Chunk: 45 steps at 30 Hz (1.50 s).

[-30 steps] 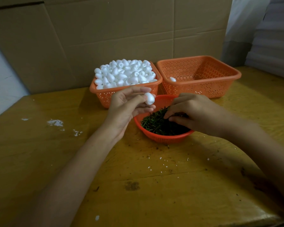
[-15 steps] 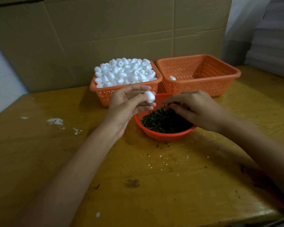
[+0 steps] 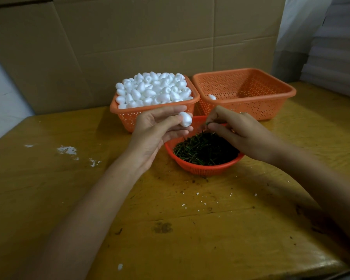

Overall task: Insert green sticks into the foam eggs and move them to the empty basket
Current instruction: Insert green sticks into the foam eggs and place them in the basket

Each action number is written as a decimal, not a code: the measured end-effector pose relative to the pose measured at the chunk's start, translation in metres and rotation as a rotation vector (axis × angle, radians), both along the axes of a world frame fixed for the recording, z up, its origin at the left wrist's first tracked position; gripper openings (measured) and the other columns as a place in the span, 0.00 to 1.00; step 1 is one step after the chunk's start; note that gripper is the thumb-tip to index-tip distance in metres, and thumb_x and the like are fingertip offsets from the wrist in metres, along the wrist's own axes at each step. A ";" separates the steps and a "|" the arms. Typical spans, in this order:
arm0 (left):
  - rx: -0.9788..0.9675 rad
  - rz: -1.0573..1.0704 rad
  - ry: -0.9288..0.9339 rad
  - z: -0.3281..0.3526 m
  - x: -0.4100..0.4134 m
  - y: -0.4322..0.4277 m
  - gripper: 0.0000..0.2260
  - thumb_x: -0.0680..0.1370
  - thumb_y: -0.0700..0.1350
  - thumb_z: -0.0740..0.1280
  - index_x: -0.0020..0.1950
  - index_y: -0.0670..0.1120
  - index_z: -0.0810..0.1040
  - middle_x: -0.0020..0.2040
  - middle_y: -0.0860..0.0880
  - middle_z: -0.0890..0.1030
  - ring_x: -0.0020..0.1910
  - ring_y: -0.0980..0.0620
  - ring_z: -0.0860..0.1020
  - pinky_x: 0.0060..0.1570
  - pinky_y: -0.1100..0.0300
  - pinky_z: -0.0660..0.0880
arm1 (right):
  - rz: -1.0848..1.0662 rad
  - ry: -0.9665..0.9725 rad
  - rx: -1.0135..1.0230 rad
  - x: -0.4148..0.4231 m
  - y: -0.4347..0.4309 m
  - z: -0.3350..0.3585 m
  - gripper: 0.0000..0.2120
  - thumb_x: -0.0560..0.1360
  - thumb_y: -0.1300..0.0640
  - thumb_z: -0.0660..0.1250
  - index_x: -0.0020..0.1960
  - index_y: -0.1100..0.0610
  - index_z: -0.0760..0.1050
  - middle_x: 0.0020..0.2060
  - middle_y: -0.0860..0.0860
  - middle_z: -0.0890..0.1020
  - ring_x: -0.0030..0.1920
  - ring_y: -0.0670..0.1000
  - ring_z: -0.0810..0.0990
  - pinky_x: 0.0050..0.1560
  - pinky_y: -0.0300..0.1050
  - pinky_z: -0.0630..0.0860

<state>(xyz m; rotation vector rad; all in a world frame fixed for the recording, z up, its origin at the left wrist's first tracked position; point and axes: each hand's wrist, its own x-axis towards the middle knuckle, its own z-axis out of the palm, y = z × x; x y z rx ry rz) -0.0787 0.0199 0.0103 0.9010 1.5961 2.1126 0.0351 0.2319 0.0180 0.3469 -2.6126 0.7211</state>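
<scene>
Left hand [image 3: 156,130] pinches foam egg [image 3: 185,119] with thumb and fingertips, above the stick bowl [image 3: 202,169]. Right hand [image 3: 236,132] pinches one green stick [image 3: 207,123], tip near the egg, not inserted. Risk: an off-centre push crumbles the foam, or the thin stick slips. Target basket [image 3: 271,111] sits behind.

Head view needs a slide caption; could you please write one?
Left hand holds a foam egg while right hand pinches a green stick above the stick bowl.
</scene>
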 end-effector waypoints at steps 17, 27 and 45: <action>0.001 -0.023 -0.015 0.003 0.003 -0.001 0.16 0.74 0.42 0.78 0.61 0.42 0.85 0.54 0.39 0.88 0.52 0.42 0.88 0.48 0.60 0.83 | 0.119 0.162 -0.383 0.004 -0.005 0.002 0.12 0.79 0.55 0.71 0.55 0.64 0.77 0.48 0.52 0.88 0.52 0.52 0.88 0.56 0.60 0.83; -0.071 -0.021 0.105 0.005 0.011 0.000 0.17 0.70 0.40 0.79 0.57 0.39 0.83 0.51 0.40 0.88 0.50 0.42 0.88 0.46 0.57 0.85 | 0.038 0.275 -0.285 0.004 -0.011 -0.002 0.10 0.76 0.54 0.75 0.51 0.61 0.85 0.43 0.51 0.87 0.45 0.49 0.87 0.48 0.55 0.84; -0.108 0.122 0.353 -0.001 0.004 0.003 0.14 0.70 0.33 0.81 0.54 0.43 0.86 0.51 0.49 0.89 0.53 0.50 0.88 0.52 0.61 0.83 | -0.067 0.368 0.018 0.006 -0.009 0.001 0.09 0.80 0.55 0.70 0.57 0.59 0.82 0.50 0.46 0.87 0.51 0.43 0.86 0.51 0.46 0.84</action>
